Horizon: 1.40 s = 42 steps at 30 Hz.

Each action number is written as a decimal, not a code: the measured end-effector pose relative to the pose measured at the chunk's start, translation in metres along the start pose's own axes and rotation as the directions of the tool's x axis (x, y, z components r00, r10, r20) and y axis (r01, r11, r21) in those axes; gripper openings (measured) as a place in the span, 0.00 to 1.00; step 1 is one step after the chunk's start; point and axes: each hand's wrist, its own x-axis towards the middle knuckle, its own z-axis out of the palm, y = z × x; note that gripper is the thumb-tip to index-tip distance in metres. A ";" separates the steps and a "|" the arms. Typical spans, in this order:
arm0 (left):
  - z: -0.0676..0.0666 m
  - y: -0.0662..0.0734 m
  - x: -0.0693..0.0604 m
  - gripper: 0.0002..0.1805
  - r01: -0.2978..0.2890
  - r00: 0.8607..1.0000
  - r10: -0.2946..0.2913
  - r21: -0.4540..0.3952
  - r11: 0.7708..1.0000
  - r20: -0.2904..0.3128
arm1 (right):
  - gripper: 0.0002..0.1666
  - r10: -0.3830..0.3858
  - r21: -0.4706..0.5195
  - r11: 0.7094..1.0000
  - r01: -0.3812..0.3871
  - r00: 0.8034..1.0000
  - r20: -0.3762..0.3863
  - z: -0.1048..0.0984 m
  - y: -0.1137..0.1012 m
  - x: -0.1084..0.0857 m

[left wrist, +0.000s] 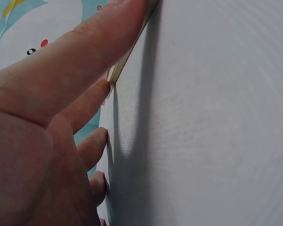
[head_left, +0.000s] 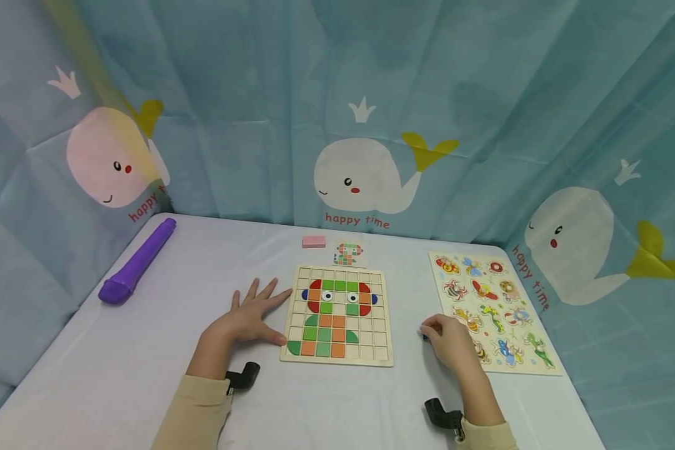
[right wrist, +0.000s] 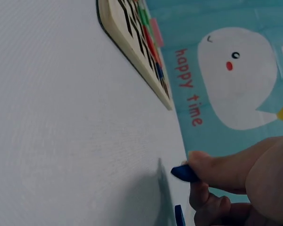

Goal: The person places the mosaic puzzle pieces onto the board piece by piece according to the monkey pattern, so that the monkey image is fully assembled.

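A wooden grid board (head_left: 380, 340) lies mid-table, with red, green, orange and blue tiles and two eye tiles forming a figure. My left hand (head_left: 250, 320) rests on the cloth at its left side, fingers spread, thumb and index fingertip touching the board's edge. To the right of the board, my right hand (head_left: 452, 342) pinches a small blue tile (right wrist: 185, 173) between thumb and fingers, just above the table. A second blue piece (right wrist: 179, 215) shows below it in the right wrist view; whether it is held or lies on the cloth, I cannot tell.
Behind the board are a pattern card (head_left: 348, 254) and a pink block (head_left: 314, 242). An insect puzzle board (head_left: 506, 300) lies at the right, partly under my right forearm. A purple microphone-shaped object (head_left: 137, 262) lies far left. Whale-print curtains (head_left: 230, 156) enclose the table.
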 end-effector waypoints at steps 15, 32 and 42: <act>0.001 -0.002 0.002 0.64 0.003 1.000 -0.003 0.000 1.000 0.001 | 0.05 -0.092 0.076 0.993 0.091 0.996 0.012 0.015 -0.030 0.003; 0.003 -0.003 0.000 0.64 0.001 1.000 -0.001 -0.004 1.000 -0.003 | 0.03 -0.238 0.188 0.958 0.216 0.966 0.100 0.050 -0.090 0.011; 0.003 -0.005 0.001 0.64 0.000 1.000 0.000 -0.015 1.000 -0.015 | 0.04 -0.308 0.206 0.939 0.275 0.940 0.150 0.066 -0.113 0.014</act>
